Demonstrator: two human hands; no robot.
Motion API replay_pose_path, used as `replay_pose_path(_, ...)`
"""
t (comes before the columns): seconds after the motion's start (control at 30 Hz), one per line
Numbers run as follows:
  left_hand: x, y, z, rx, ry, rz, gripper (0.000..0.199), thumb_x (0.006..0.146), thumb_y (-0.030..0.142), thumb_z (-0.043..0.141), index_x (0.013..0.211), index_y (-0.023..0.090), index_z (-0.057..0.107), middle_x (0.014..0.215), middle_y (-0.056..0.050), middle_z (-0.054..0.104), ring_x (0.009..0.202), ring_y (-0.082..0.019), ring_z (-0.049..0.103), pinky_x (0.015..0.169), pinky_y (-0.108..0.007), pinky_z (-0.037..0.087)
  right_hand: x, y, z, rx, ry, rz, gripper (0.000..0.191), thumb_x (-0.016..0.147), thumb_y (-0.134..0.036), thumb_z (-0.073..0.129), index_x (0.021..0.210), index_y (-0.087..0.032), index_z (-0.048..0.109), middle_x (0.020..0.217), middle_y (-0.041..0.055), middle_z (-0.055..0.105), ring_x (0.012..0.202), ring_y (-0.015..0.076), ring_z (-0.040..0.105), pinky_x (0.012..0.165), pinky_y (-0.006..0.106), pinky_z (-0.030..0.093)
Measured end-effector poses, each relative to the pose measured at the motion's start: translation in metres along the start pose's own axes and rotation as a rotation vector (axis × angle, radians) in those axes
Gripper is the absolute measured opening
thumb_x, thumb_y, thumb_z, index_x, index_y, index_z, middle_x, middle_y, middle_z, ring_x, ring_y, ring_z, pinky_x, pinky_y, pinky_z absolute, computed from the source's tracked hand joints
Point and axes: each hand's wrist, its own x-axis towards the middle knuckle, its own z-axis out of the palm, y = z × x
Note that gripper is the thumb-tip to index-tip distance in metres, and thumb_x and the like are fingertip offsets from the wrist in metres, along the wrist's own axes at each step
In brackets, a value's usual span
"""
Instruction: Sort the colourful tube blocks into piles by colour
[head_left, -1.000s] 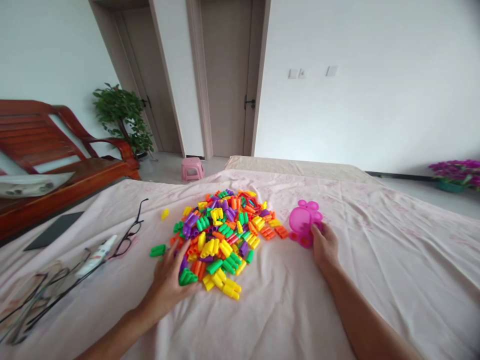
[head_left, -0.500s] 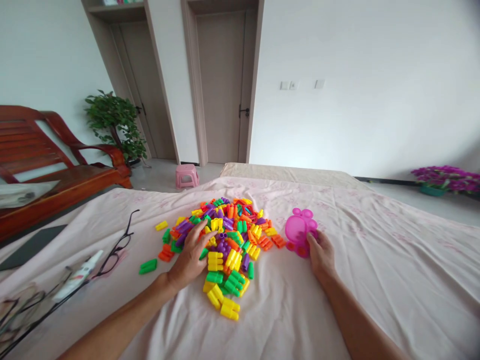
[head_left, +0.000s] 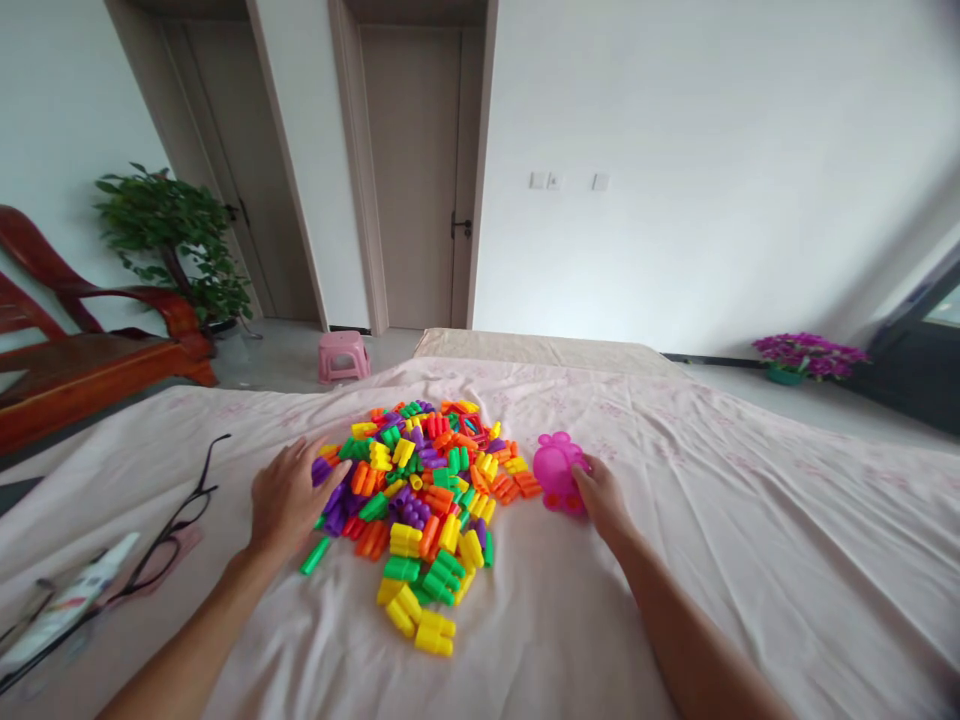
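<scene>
A heap of building blocks in yellow, green, orange, purple and red lies on the pale pink cloth. At the heap's left edge is my left hand, cupped against the outer blocks with thumb and fingers apart, gripping none of them. My right hand, right of the heap, pinches a translucent pink plastic animal-shaped piece by its right side. Orange spots show through the lower part of that piece. A single green block lies just below my left hand.
Eyeglasses and a white tube lie at the left of the cloth. Beyond stand a wooden bench, a potted plant, a pink stool and purple flowers.
My left hand has moved from on top of the heap to its left edge, and blocks there are pushed inward. My right hand still holds the pink piece. The view has turned slightly right.
</scene>
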Motion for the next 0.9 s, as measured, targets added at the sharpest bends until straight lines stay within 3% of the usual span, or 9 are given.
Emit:
replay_pose_path(0.1,-0.003,-0.016,0.014,-0.133,-0.187,-0.127,0.066,0.086,0.061,0.048,0.136,0.018,0.051,0.135,-0.015,0.059,0.125,-0.032,0.055,0.102,-0.047,0.043,-0.003,-0.009,0.016,-0.044,-0.107,-0.014,0.038,0.070,-0.038,0.055,0.094,-0.014,0.071,0.071,0.0043,0.069,0.064,0.0203,0.061,0.057,0.027,0.042)
replay_pose_path(0.17,-0.004,-0.016,0.024,-0.252,-0.225,-0.157,0.069,0.086,0.061,0.048,0.140,0.018,0.046,0.137,-0.014,0.057,0.127,-0.029,0.053,0.105,-0.044,0.042,-0.008,-0.016,0.028,-0.051,-0.151,-0.020,0.038,0.070,-0.038,0.054,0.095,-0.015,0.071,0.073,0.0040,0.069,0.065,0.0201,0.061,0.058,0.027,0.043)
replay_pose_path(0.33,-0.005,0.010,0.035,-0.497,-0.227,-0.079,0.075,0.082,0.055,0.059,0.145,0.020,0.040,0.140,-0.013,0.053,0.132,-0.027,0.048,0.111,-0.044,0.037,-0.026,-0.029,0.048,-0.056,-0.195,-0.103,0.040,0.076,-0.038,0.053,0.106,-0.015,0.067,0.081,0.0048,0.071,0.071,0.0196,0.061,0.065,0.028,0.045)
replay_pose_path(0.6,-0.009,0.048,0.033,-0.690,-0.212,-0.109,0.076,0.080,0.049,0.065,0.146,0.022,0.038,0.146,-0.014,0.044,0.139,-0.028,0.039,0.116,-0.046,0.029,-0.055,-0.037,0.065,0.166,-0.350,-0.002,0.035,0.080,-0.037,0.054,0.105,-0.015,0.064,0.082,0.0039,0.070,0.071,0.0196,0.062,0.060,0.028,0.048)
replay_pose_path(0.77,-0.012,0.068,0.044,-0.760,-0.171,-0.119,0.072,0.081,0.047,0.066,0.145,0.025,0.040,0.146,-0.012,0.043,0.140,-0.027,0.038,0.117,-0.046,0.028,-0.067,-0.063,0.080,0.234,-0.396,-0.029,0.032,0.081,-0.037,0.054,0.101,-0.015,0.064,0.079,0.0030,0.068,0.069,0.0184,0.062,0.058,0.026,0.048)
replay_pose_path(0.9,-0.006,0.083,0.044,-0.795,-0.107,-0.093,0.067,0.081,0.043,0.066,0.142,0.023,0.045,0.143,-0.012,0.047,0.137,-0.026,0.041,0.116,-0.045,0.030,-0.060,-0.090,0.086,0.099,-0.335,-0.130,0.035,0.081,-0.034,0.052,0.109,-0.016,0.064,0.081,0.0028,0.068,0.072,0.0186,0.062,0.063,0.027,0.049)
